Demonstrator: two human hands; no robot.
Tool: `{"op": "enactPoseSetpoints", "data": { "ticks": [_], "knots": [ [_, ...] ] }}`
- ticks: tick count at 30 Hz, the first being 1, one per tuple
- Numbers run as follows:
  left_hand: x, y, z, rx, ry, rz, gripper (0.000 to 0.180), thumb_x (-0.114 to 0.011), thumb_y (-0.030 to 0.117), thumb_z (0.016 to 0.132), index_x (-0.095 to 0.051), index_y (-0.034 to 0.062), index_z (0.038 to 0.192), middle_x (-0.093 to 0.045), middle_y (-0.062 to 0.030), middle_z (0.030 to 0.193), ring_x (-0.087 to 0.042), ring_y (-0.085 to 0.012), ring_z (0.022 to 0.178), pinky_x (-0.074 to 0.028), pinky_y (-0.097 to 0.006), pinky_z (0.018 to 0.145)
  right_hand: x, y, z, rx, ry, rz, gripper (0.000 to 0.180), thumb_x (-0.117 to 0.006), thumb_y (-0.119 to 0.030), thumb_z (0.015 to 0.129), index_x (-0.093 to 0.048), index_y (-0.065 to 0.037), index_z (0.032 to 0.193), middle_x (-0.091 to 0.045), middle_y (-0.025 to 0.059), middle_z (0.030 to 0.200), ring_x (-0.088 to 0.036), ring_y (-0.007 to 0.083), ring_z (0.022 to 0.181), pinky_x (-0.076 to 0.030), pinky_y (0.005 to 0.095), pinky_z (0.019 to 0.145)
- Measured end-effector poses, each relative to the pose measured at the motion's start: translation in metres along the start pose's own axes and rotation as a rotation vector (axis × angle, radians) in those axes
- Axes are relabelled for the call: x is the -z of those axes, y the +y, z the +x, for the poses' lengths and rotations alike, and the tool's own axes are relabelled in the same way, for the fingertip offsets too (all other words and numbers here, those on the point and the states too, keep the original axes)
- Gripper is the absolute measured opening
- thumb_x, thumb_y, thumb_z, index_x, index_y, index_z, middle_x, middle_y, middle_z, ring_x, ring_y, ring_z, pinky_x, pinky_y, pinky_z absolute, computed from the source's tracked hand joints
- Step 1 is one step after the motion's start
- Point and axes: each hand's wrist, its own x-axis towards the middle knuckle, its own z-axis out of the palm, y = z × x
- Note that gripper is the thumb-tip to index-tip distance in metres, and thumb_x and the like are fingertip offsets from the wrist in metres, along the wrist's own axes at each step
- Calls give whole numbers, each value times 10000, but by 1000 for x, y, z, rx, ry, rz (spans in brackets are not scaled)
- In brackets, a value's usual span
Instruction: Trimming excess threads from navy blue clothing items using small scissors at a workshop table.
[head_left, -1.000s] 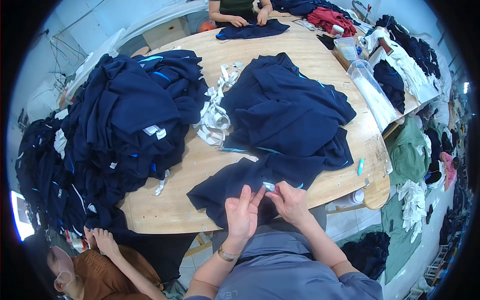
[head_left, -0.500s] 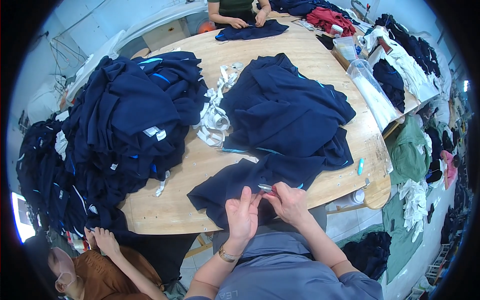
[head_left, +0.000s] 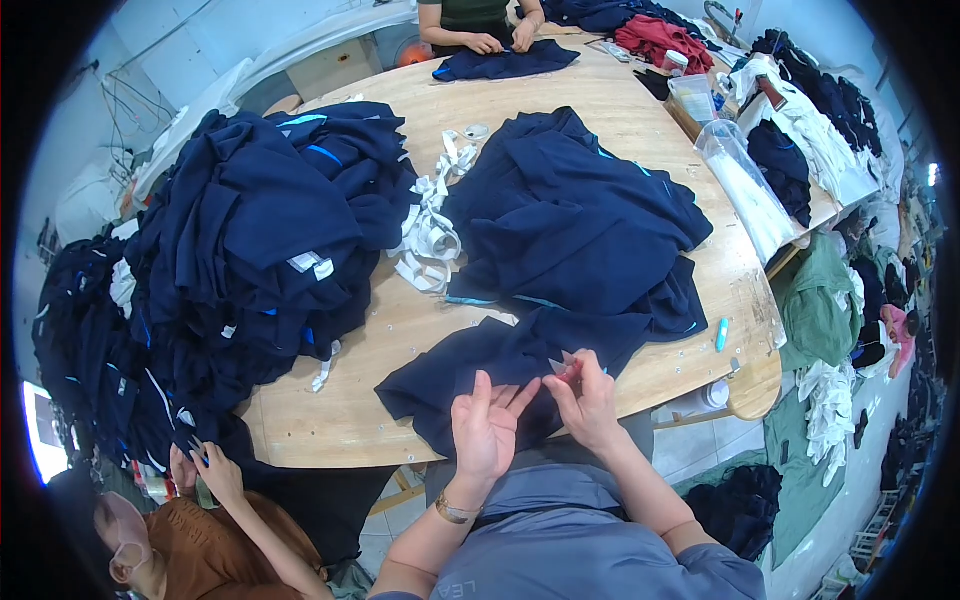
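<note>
Navy garment (head_left: 445, 370) lies, lightly creased, over the near edge of the wooden table (head_left: 335, 425). Good practice probably means holding the points of the red-handled snips (head_left: 569, 371) off the garment and away from the left hand (head_left: 486, 435) until the working spot lies flat. Right hand (head_left: 588, 405): thumb and fingers clamped on the snips. Left hand: palm upturned, thumb and fingers apart, nothing visibly held.

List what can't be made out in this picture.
All in the head view:
Small red tool: mostly covered by the right hand's grip.
Navy garment: partly hidden beneath the left hand.
Far worker: head cut off by the top edge.
Near worker's tool: too small to identify.
</note>
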Motion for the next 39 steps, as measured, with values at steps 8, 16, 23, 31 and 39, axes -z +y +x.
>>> {"op": "enactPoseSetpoints", "data": {
  "ticks": [8, 16, 23, 31, 39],
  "knots": [
    [6, 5, -3, 69, -148, -43, 264, -431, 191, 969, -552, -28, 1052, -608, -142, 1037, -589, -231, 976, -477, -398, 896, -17, 7, 10, 196, -7, 145, 311, -618, 75, 741, -367, -29, 893, -571, 168, 927, -534, 173, 687, -437, 253, 612],
    [2, 39, 15, -377, -140, 1360, 369, -649, 160, 839, -558, 9, 1163, -576, -164, 1170, -574, -210, 1036, -461, -324, 873, 0, 0, 28, -263, -135, 902, 200, -515, 31, 866, -368, -101, 898, -367, -31, 768, -383, 43, 703, -325, 171, 641],
    [24, 28, 42, -106, -416, 1135, 327, -592, 193, 885, -549, -16, 1133, -555, -150, 1217, -490, -232, 1168, -371, -326, 982, 5, -3, 34, -293, -237, 1015, 181, -516, 9, 879, -374, -102, 882, -387, -36, 763, -408, 42, 711, -336, 166, 648],
    [17, 28, 39, 137, -127, 275, 77, -493, 152, 951, -541, 93, 942, -511, 69, 855, -446, -9, 807, -347, -173, 754, 4, 12, 35, -82, -71, 476, 192, -567, -139, 890, -400, -58, 841, -498, 22, 710, -485, 80, 678, -395, 231, 609],
    [12, 36, 36, 27, -197, 383, 81, -492, 131, 950, -536, 74, 913, -518, 55, 848, -444, -17, 790, -360, -179, 739, 20, -7, 31, 106, -203, -132, 353, -672, -344, 802, -487, -49, 739, -500, 96, 570, -514, 265, 499, -401, 314, 478]
  ]
}}
